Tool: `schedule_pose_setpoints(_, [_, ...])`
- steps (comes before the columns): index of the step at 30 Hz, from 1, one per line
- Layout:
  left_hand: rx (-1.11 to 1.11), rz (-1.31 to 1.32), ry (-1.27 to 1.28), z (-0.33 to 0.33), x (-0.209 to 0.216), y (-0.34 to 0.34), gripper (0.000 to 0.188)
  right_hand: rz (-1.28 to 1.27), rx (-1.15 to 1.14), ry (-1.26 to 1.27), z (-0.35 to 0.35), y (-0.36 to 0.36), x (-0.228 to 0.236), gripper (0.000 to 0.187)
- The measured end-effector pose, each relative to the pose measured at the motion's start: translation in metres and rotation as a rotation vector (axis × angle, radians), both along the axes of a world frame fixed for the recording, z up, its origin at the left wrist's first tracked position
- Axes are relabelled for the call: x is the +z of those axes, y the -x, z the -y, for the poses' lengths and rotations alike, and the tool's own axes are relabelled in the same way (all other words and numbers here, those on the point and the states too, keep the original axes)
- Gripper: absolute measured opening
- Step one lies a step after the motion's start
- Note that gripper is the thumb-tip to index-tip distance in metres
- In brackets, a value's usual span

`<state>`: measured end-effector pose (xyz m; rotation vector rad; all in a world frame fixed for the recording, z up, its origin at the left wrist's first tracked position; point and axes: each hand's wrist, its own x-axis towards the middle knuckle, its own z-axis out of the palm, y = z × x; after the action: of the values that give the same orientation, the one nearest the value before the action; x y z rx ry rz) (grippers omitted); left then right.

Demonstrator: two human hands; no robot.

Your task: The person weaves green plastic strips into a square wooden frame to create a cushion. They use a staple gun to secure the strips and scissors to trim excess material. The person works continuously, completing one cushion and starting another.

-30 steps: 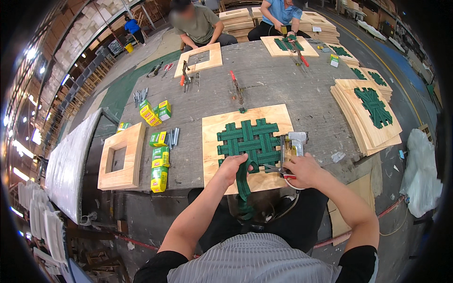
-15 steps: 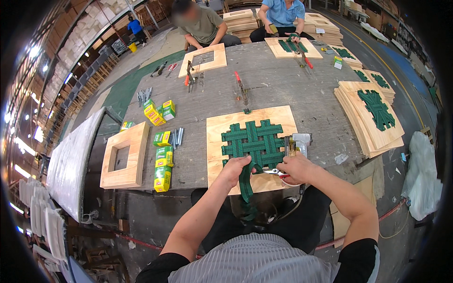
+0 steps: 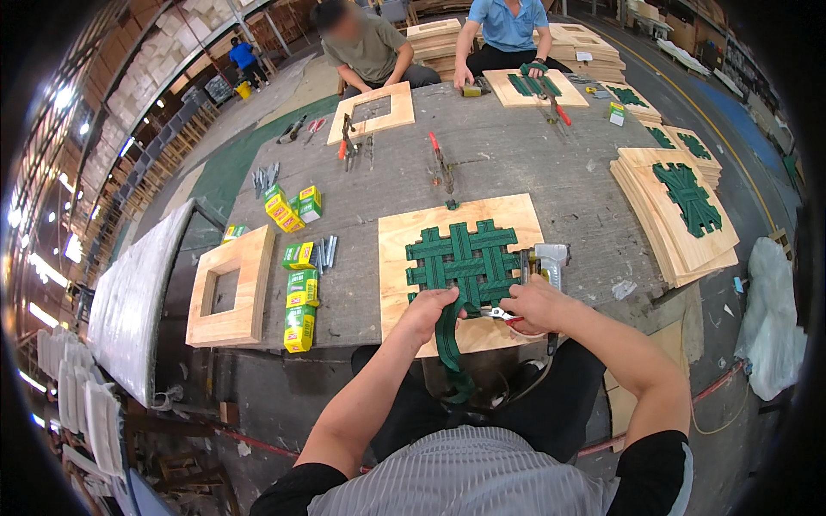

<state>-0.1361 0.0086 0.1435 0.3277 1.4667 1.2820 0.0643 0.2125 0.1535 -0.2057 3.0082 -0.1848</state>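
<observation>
1. Head view: left hand [image 3: 428,311], fingers pinching green strap [image 3: 447,340] over wooden panel's [image 3: 400,241] near edge.
2. Right hand [image 3: 537,304], fingers wrapped round scissors [image 3: 500,313], barely moved; strap seems uncut.
3. Far tool [image 3: 471,90] lowered to bench [image 3: 594,182].

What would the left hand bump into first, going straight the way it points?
The left hand would likely meet the green woven webbing just ahead; whether it would touch or pass above is hard to tell.

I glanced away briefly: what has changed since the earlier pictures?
The co-worker in blue has lowered a yellowish tool from above a wooden panel's far edge to the tabletop left of it; whether it is released is unclear. The left hand still holds the green strap, the right hand the scissors.
</observation>
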Motion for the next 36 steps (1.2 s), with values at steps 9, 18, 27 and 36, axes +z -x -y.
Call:
schedule_pose_setpoints(9, [-0.021,-0.003,0.005,0.004,0.001,-0.001,0.034,-0.015,0.019,0.006,0.009,0.006,0.003,0.033])
schedule_pose_setpoints(18, [0.032,0.033,-0.086,0.014,0.008,0.005,0.035,0.014,0.014,0.073,0.013,0.012,-0.004,0.031])
schedule_pose_setpoints(27, [0.291,0.133,-0.237,0.097,0.013,-0.01,0.026,-0.665,-0.997,0.203,-0.057,-0.059,-0.021,0.044])
schedule_pose_setpoints(36, [0.484,0.363,-0.084,0.149,-0.047,-0.074,0.021,-0.482,-1.162,-0.095,-0.09,-0.106,-0.05,0.038])
